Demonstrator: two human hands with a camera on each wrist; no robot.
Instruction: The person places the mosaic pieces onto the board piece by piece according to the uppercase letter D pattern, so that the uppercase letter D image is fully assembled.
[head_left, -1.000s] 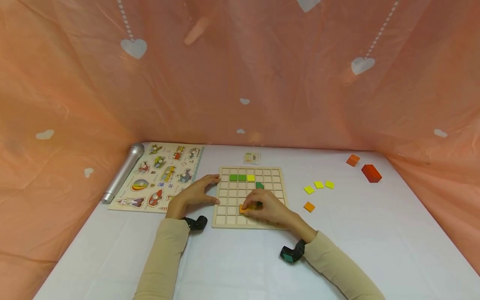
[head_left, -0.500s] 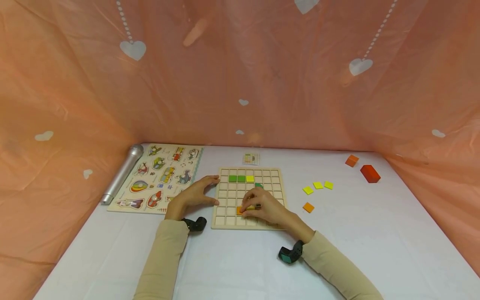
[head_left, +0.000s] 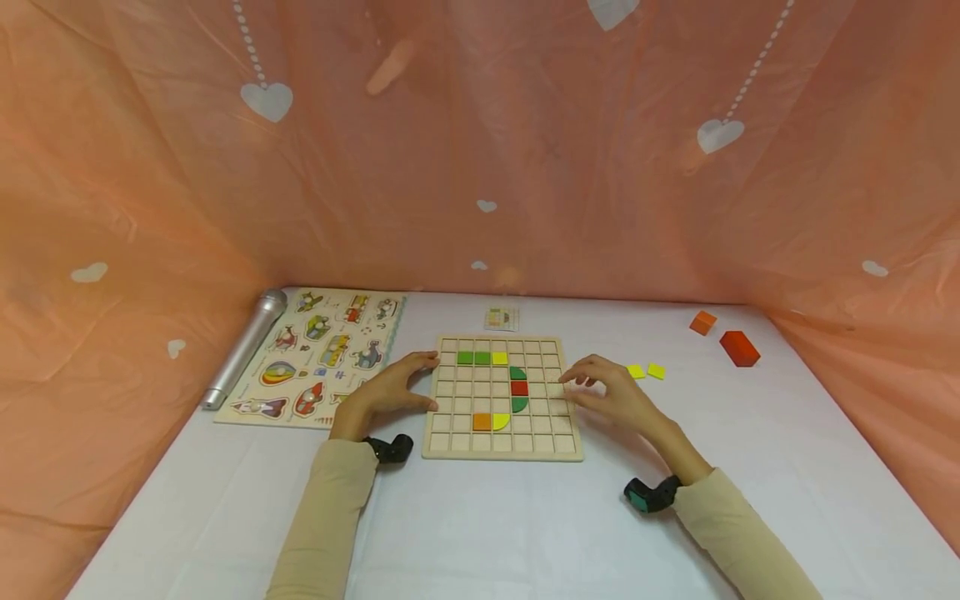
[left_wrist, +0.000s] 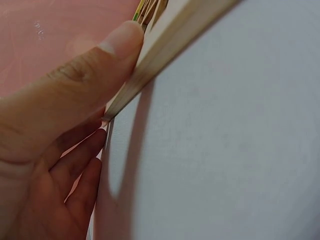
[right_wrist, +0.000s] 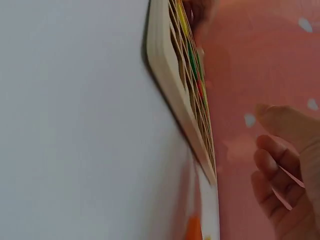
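A wooden grid board (head_left: 462, 449) lies mid-table with coloured tiles in its cells. Two green squares (head_left: 474, 357) and a yellow square (head_left: 499, 357) form a row near the top. Right of centre, a red square (head_left: 519, 388) sits between two green curved tiles (head_left: 519, 405). Lower down, an orange square (head_left: 482, 422) adjoins a yellow quarter-round (head_left: 500, 422). My left hand (head_left: 388, 387) touches the board's left edge, its thumb (left_wrist: 122, 40) on the rim. Over the right edge hovers my right hand (head_left: 618, 396), fingers loosely bent, holding nothing.
Yellow tiles (head_left: 656, 371) lie beyond my right hand, which hides part of that area. An orange block (head_left: 702, 322) and a red block (head_left: 739, 348) sit at the back right. A small pattern card (head_left: 502, 318), a picture board (head_left: 300, 383) and a silver microphone (head_left: 247, 346) are also there.
My right hand has let go of the orange square in the lower part of the board and moved right, uncovering the tiles. My left hand has stayed at the left edge.
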